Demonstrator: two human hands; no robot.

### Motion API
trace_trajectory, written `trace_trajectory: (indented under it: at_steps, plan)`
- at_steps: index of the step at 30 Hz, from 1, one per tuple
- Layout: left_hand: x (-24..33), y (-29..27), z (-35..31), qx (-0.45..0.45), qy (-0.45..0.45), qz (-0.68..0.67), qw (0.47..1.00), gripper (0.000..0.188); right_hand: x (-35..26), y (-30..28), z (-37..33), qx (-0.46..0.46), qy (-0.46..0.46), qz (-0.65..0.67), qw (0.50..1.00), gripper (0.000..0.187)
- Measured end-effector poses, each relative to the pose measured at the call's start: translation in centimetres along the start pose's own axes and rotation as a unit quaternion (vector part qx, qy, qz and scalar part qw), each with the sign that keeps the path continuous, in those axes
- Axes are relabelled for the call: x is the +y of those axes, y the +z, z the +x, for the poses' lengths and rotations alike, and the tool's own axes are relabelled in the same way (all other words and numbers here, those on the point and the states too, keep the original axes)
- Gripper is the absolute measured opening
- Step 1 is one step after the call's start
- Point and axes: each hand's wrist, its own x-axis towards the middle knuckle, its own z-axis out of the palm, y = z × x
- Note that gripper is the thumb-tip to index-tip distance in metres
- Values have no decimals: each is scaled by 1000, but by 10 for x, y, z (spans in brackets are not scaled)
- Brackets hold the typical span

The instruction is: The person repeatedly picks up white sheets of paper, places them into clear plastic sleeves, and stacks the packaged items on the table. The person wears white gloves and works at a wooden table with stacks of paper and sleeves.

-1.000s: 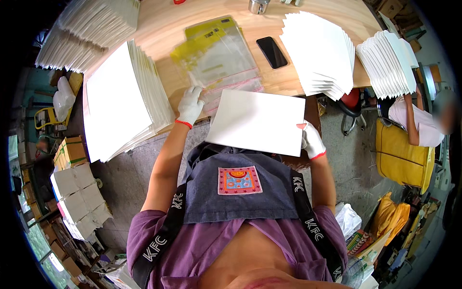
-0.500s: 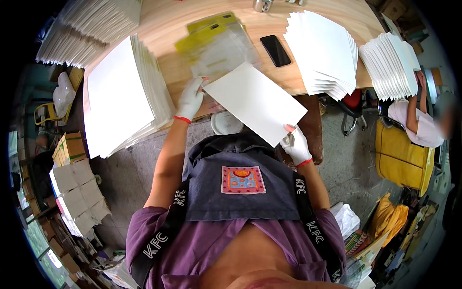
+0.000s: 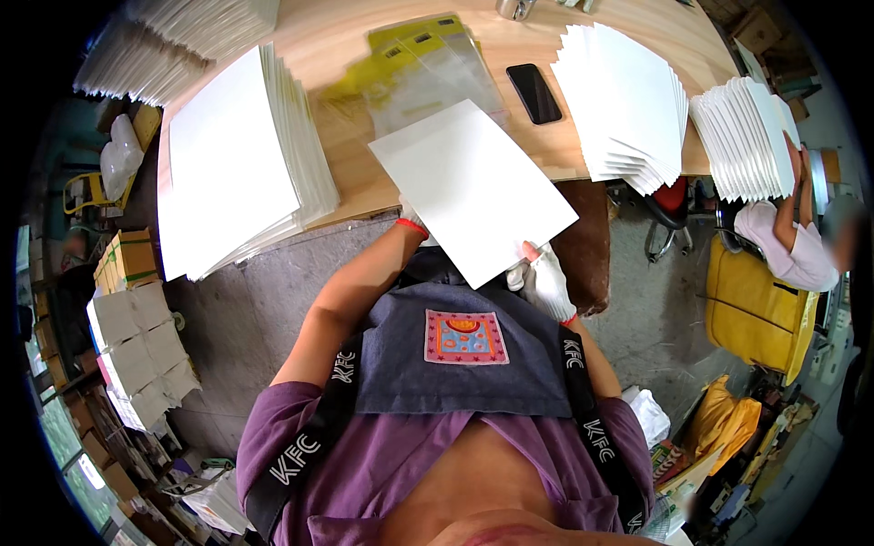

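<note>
A blank white sheet (image 3: 475, 187), stiff and flat like thin board, is held tilted over the table's near edge and my lap. My right hand (image 3: 549, 284), in a white glove with a red cuff, pinches its near right edge, the bare thumb tip on top. My left hand (image 3: 412, 213), gloved likewise, reaches beneath the sheet's left side; its fingers are hidden there. Just beyond the sheet lie several clear plastic sleeves (image 3: 428, 82) with yellow tops, overlapping on the table. A tall stack of white sheets in clear sleeves (image 3: 228, 155) stands to the left.
A black phone (image 3: 533, 94) lies right of the sleeves. Fanned white sheets (image 3: 624, 105) and another white stack (image 3: 742, 136) are on the wooden table (image 3: 341, 196) at right. A metal cup (image 3: 516, 8) stands at the back. A person (image 3: 787, 232) sits at far right beside a yellow bag (image 3: 757, 305).
My left hand has left the sheet's far left corner and moved down and right, under the sheet. The sheet has turned slightly. My right hand keeps its hold, shifted a little towards me.
</note>
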Motion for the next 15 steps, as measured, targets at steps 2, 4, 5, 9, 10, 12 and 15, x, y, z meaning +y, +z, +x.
trace_trajectory:
  at_steps: [2,4,5,9,10,12,15]
  plan:
    - [-13,-13,-3,-36,-72,28,996,41,-5,5,-2,28,53,-21,998,22]
    - [-24,-32,-15,-76,-92,166,979,39,-3,9,3,56,92,-31,994,23]
    - [-28,-45,-19,-144,-52,355,922,38,4,10,11,71,105,-31,991,23]
    - [-35,-76,-51,-185,73,511,836,34,54,-14,74,4,133,126,983,30]
    - [-35,-45,-57,86,-131,242,958,33,61,-10,89,5,152,197,969,33]
    - [-30,-33,-63,147,-153,235,948,31,69,3,105,-25,91,228,969,37]
    - [-16,-35,-64,143,-189,225,945,35,69,4,108,-24,136,142,980,37]
